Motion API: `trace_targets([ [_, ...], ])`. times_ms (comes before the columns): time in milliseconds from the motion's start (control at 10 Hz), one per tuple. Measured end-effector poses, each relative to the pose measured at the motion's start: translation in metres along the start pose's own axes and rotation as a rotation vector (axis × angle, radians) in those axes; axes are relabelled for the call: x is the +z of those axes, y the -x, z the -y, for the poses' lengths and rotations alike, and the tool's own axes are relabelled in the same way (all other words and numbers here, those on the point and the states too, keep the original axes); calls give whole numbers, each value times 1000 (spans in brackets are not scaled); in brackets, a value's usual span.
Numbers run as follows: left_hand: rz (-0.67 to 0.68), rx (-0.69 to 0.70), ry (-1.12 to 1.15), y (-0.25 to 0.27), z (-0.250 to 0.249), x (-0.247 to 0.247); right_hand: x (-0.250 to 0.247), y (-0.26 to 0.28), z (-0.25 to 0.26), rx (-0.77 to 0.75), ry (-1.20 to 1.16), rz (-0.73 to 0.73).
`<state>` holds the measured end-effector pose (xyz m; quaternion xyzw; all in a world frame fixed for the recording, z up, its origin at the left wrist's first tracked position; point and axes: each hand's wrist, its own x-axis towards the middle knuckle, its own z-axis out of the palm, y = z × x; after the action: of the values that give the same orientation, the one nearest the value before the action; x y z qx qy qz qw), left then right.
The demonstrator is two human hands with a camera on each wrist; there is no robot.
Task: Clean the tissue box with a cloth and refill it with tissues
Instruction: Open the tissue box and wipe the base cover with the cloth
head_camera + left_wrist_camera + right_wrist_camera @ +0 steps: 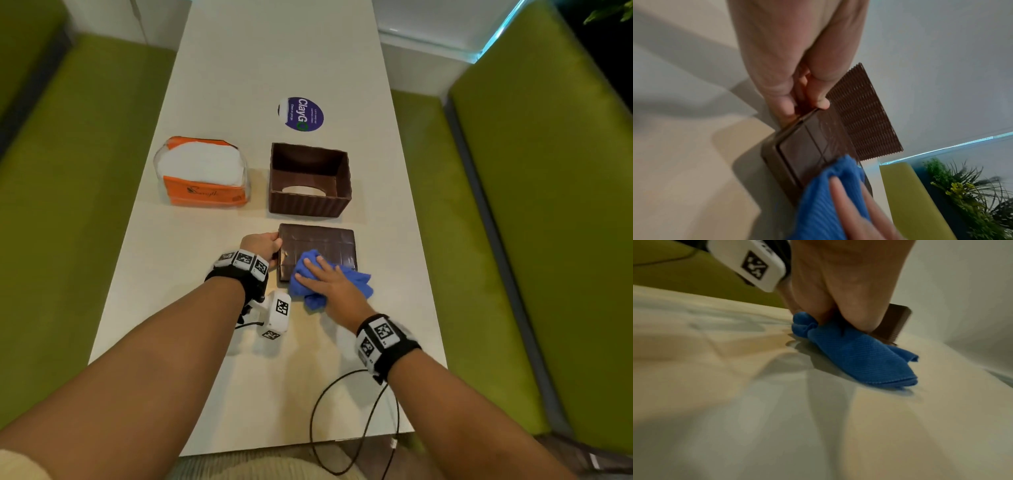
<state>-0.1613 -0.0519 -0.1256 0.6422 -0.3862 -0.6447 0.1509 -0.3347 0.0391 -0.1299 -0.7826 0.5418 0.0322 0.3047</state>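
Observation:
A flat brown lid (pixel 322 245) of the tissue box lies on the table near me. My left hand (pixel 263 245) grips its left edge, thumb on top and fingers at the side (pixel 818 95). My right hand (pixel 325 277) lies flat with straight fingers on a crumpled blue cloth (pixel 356 281), pressing it onto the lid's near corner. The cloth (pixel 855 353) spills off the lid onto the table. Behind the lid stands the brown ribbed tissue box body (pixel 310 181), upside down and hollow. An orange pack of white tissues (pixel 202 173) sits to its left.
A white table (pixel 239 85) runs away from me between green benches (pixel 531 205). A round purple sticker (pixel 300 113) lies beyond the box. A black cable (pixel 342 428) loops at the table's near edge. Plants (pixel 966 194) stand at the right.

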Motion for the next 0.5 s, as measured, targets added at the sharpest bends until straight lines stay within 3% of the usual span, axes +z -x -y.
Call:
trace_targets([
  [100,-145,117,-112,1,7,-4,-10,7,-17,85,-36,-42],
  [200,-86,7,396,-6,4,2,-17,12,-34,221,-62,-63],
  [300,-114,25,430,-10,9,6,-18,4,-27,346,1,-59],
  [500,-174,37,444,-18,17,7,-1,-24,28,197,77,21],
])
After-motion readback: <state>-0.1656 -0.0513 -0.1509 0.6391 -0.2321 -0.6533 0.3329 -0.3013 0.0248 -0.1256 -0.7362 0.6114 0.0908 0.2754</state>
